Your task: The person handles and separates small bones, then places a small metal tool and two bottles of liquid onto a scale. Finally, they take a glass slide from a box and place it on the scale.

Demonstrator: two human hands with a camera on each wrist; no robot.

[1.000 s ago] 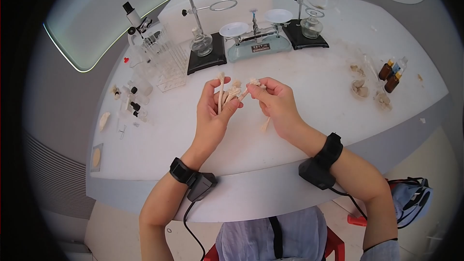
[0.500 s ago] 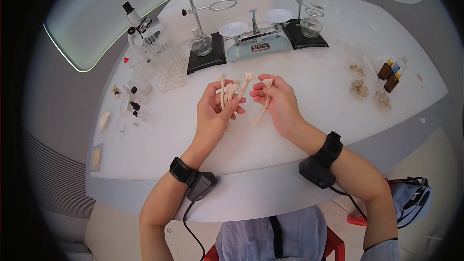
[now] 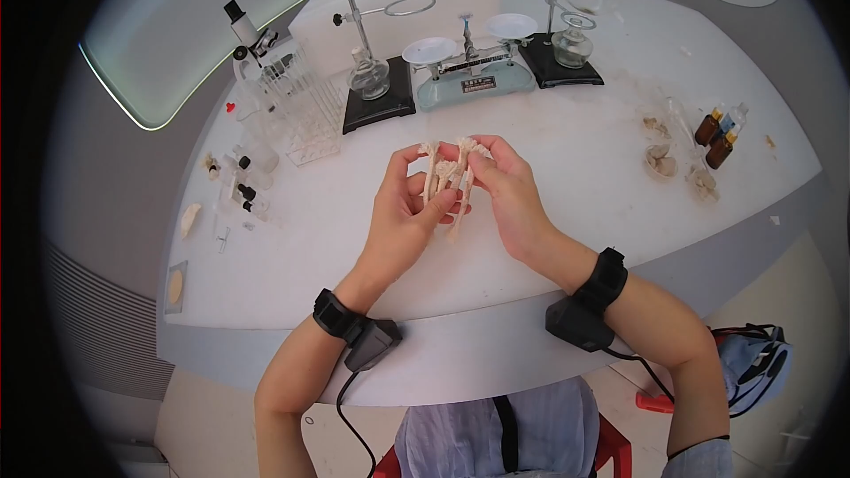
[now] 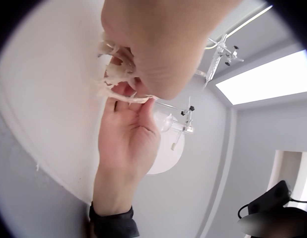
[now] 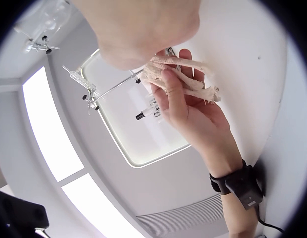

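Several pale cotton wicks (image 3: 445, 173) with frayed ends are in my left hand (image 3: 403, 221), over the middle of the table. The thumb presses across them, and in the right wrist view the bundle (image 5: 189, 79) fans out between that thumb and the fingers. My right hand (image 3: 521, 204) is right beside it, thumb and forefinger pinching a wick near its frayed top. In the left wrist view, one wick (image 4: 127, 98) reaches the right fingertips, while the left hand's own palm covers part of the bunch.
Behind the hands stands a balance (image 3: 476, 84) between two ring stands with glass spirit lamps (image 3: 369, 80). A test tube rack (image 3: 301, 111) and small bottles (image 3: 252, 186) are on the left. Brown dropper bottles (image 3: 719, 152) and a dish of lumps (image 3: 660, 162) stand right.
My right hand first drew one wick away from the bunch, its frayed end showing. Now that wick is back against the bundle, and the two hands have come together.
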